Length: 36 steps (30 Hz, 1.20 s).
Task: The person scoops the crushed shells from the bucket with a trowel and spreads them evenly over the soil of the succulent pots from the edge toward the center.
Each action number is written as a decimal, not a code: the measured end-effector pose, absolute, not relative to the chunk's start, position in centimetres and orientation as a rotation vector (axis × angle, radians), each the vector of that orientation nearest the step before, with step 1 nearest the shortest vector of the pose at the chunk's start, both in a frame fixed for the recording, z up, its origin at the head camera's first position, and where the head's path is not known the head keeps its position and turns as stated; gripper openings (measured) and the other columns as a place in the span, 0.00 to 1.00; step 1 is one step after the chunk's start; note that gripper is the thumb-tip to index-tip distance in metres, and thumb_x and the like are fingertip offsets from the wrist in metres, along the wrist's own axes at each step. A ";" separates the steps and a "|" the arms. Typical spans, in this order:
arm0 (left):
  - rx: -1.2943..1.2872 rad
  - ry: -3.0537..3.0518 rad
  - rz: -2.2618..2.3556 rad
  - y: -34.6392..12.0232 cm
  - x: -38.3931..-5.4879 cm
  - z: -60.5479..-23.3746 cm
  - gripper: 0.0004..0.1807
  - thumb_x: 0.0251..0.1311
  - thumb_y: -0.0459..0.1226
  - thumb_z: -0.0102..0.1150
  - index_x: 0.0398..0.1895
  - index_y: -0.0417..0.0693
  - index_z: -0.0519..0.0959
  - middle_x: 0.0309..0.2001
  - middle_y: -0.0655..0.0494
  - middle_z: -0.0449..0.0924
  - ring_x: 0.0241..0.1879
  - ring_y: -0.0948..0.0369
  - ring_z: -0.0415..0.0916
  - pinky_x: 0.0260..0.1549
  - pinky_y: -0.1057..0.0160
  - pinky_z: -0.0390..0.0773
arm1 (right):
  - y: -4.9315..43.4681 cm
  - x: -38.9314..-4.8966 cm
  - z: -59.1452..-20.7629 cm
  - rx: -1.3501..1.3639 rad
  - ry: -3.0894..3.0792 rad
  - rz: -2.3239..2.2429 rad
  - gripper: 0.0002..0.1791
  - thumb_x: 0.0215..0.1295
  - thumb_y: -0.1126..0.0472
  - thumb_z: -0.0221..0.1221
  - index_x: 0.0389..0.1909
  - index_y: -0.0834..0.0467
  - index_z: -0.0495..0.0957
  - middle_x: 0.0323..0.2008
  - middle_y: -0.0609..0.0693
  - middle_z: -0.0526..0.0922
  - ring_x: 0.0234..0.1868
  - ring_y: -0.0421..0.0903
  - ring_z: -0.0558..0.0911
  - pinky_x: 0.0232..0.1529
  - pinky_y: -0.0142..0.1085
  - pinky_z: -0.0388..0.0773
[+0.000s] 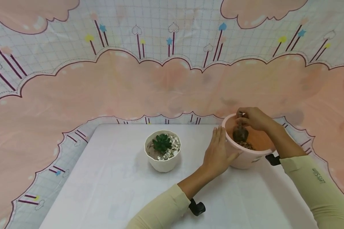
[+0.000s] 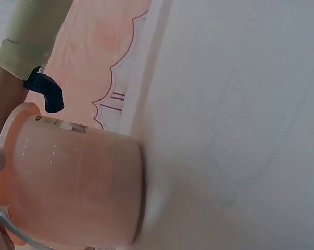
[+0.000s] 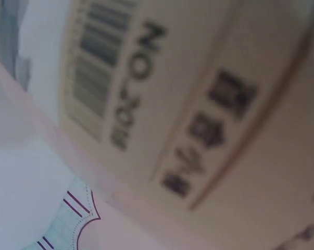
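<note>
Head view, trowel (image 1: 240, 134): held inside the pink bucket (image 1: 242, 163) at right of the frame, its blade down by the soil (image 1: 247, 146).
Right hand (image 1: 255, 119): handle (image 1: 240, 114) pinched between its fingers.
Left hand (image 1: 217, 155): laid straight-fingered against the bucket's left side.
Surface: white table (image 1: 117, 178), spread across the lower frame.
Room: backed by pink cloud-printed cloth (image 1: 160, 89) along the top.
Nearby: a white pot (image 1: 162, 164), planted with a green succulent (image 1: 161, 143) and pale stones (image 1: 174, 144), at centre.
In the way: right wrist view mostly blocked by a blurred printed label (image 3: 141, 130).

The pot (image 1: 162, 165) stands left of the bucket (image 1: 241, 161), scoop (image 1: 240, 134) inside (perhaps touching soil (image 1: 247, 145)).
</note>
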State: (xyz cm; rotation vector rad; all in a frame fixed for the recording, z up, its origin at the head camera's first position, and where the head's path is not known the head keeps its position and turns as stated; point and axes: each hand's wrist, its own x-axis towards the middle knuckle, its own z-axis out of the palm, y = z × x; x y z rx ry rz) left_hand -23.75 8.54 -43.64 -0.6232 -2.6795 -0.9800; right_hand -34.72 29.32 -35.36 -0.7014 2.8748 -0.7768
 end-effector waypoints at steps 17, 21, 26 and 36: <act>-0.613 -2.689 -0.905 8.4 -23.7 -43.6 0.58 0.65 0.61 0.68 0.85 0.40 0.50 0.83 0.45 0.51 0.82 0.51 0.45 0.72 0.54 0.63 | 31.0 -34.4 -35.0 -0.621 2.835 -0.804 0.04 0.79 0.68 0.57 0.42 0.66 0.76 0.33 0.55 0.87 0.41 0.61 0.89 0.42 0.47 0.88; -0.609 -2.687 -0.908 8.4 -23.6 -43.5 0.58 0.65 0.61 0.67 0.85 0.40 0.51 0.83 0.45 0.52 0.82 0.51 0.45 0.73 0.55 0.62 | 31.2 -34.4 -34.9 -0.620 2.831 -0.801 0.05 0.79 0.67 0.57 0.42 0.67 0.76 0.32 0.54 0.87 0.40 0.60 0.90 0.40 0.45 0.88; -0.601 -2.687 -0.898 8.4 -23.6 -43.3 0.58 0.65 0.62 0.68 0.85 0.40 0.51 0.83 0.46 0.52 0.82 0.51 0.45 0.73 0.55 0.62 | 31.6 -34.4 -34.9 -0.599 2.828 -0.826 0.06 0.79 0.66 0.58 0.42 0.67 0.76 0.32 0.55 0.87 0.39 0.60 0.90 0.40 0.45 0.88; -0.589 -2.679 -0.898 8.4 -23.4 -43.3 0.58 0.64 0.61 0.70 0.84 0.40 0.53 0.82 0.46 0.54 0.82 0.51 0.47 0.73 0.55 0.61 | 32.3 -33.7 -34.9 -0.571 2.802 -0.902 0.07 0.79 0.67 0.58 0.42 0.69 0.76 0.33 0.57 0.87 0.39 0.61 0.90 0.39 0.44 0.88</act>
